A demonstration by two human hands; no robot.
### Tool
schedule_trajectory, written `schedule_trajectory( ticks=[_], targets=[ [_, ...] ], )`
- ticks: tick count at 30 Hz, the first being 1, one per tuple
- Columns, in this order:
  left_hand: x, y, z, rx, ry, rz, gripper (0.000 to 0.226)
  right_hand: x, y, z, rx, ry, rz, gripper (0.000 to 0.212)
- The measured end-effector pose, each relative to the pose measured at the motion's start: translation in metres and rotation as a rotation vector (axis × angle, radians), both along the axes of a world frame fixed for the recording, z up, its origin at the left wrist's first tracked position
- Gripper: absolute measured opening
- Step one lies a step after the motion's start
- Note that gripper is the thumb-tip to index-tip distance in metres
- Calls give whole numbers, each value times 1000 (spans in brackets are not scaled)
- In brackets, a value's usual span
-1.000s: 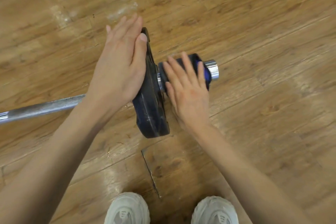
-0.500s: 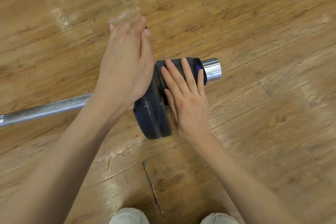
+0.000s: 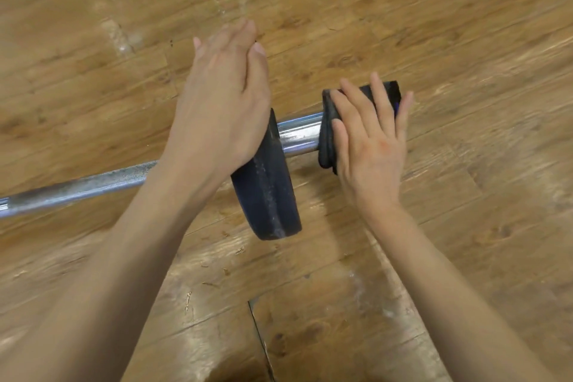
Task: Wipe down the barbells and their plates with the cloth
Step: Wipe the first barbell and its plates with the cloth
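Head view looks down on a barbell lying across a wooden floor, its grey shaft running from the left edge toward the middle. A dark plate stands on edge on the bar, its lower rim on the floor. The left hand lies flat against the plate's left face, fingers straight and held together, pointing away from the person, thumb alongside; the left forearm comes in from the lower left and crosses over the shaft. To the right of the plate a stretch of shiny chrome sleeve shows bare. The right hand presses a dark folded cloth over the sleeve's outer end, fingers spread and straight on top of the cloth, grasping nothing by curling. The right forearm reaches in from the lower right. Plate and cloth are apart, with the bare sleeve between them.
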State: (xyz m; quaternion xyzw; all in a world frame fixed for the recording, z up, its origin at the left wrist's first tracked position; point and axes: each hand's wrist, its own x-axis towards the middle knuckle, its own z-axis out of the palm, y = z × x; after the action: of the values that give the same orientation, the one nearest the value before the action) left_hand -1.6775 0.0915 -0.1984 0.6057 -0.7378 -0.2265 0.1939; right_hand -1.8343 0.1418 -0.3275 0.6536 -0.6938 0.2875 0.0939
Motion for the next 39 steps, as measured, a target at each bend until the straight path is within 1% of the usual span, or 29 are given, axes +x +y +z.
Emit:
schedule_trajectory(
  ticks=[1, 2, 4, 6, 7, 8, 10, 11, 12, 13, 15, 16, 17, 19, 20, 21, 22, 24, 26, 27, 28, 30, 31, 32, 34, 36, 37, 38, 39],
  targets=[
    [0, -1, -1, -12, 5, 8, 45, 11, 0, 1, 2, -42, -52, 48],
    [-1, -1, -2, -23, 3, 14, 45, 25, 0, 0, 13, -66, -46, 47],
    [-1, -2, -2, -26, -8, 11, 45, 41, 0, -2, -2, -31, 107, 44],
    [-1, -4, -2, -17, -22, 4, 46, 22, -4, -1, -17, 91, 233, 44],
    [0, -5, -1, -10, -24, -1, 46, 7, -4, -3, -27, 137, 220, 45],
    [0, -5, -1, -5, -21, -5, 46, -3, -2, -6, -27, 138, 150, 45],
    [-1, -5, -1, -7, -8, -8, 46, 2, 5, -6, -5, 30, -42, 47],
    [-1, -5, -1, -12, -6, -6, 46, 17, 6, -4, 5, -24, -81, 47],
    [-1, -5, -1, -14, -9, -4, 46, 33, 6, -4, 16, -48, -58, 46],
    [-1, -5, -1, -16, -15, -3, 46, 44, 5, -4, 17, -37, 19, 44],
    [-1, -6, -1, -13, -24, -13, 46, 37, 2, -5, 8, 71, 195, 43],
    [0, -6, 0, -6, -20, -17, 46, 22, 1, -6, -4, 121, 212, 45],
    [1, -7, 0, -1, -13, -21, 46, 6, 1, -7, -15, 130, 168, 47],
    [1, -7, 0, -3, 2, -25, 45, -13, 5, -9, 2, 11, -31, 50],
    [1, -6, 1, -8, 8, -22, 45, -10, 6, -8, 5, -58, -107, 51],
    [0, -6, 2, -10, 17, -17, 45, 3, 6, -5, 14, -102, -139, 51],
    [-2, -6, 3, -3, 29, -12, 42, 17, 4, -3, 26, -111, -122, 51],
    [-3, -8, 5, 16, 48, -21, 28, 38, 2, -3, 33, -42, 44, 48],
    [-5, -11, 7, 21, 36, -39, 24, 30, 1, -3, 25, 64, 212, 45],
    [-5, -13, 8, 29, 28, -46, 24, 17, 0, -4, 12, 108, 211, 46],
    [-4, -14, 7, 37, 23, -50, 22, 4, 0, -5, 0, 113, 145, 46],
    [-3, -18, 6, 41, 15, -52, 17, -10, -1, -6, 9, 4, -69, 49],
    [-3, -19, 6, 41, 13, -47, 18, -5, -1, -4, 14, -55, -118, 50],
    [-4, -20, 6, 44, 12, -39, 23, 7, -4, -1, 19, -88, -108, 50],
    [-6, -25, 8, 70, 19, -9, 32, 33, -9, 0, 33, -52, 47, 47],
    [-7, -33, 9, 100, 15, 10, 25, 34, -14, 0, 25, 51, 231, 44],
    [-6, -38, 9, 118, 9, 10, 20, 24, -17, 0, 13, 100, 258, 45],
    [-5, -43, 9, 132, -5, 8, 18, 13, -19, -1, -1, 125, 229, 45],
    [-2, -47, 9, 132, -19, -1, 18, 2, -21, -3, -9, 115, 150, 46]
  ],
)
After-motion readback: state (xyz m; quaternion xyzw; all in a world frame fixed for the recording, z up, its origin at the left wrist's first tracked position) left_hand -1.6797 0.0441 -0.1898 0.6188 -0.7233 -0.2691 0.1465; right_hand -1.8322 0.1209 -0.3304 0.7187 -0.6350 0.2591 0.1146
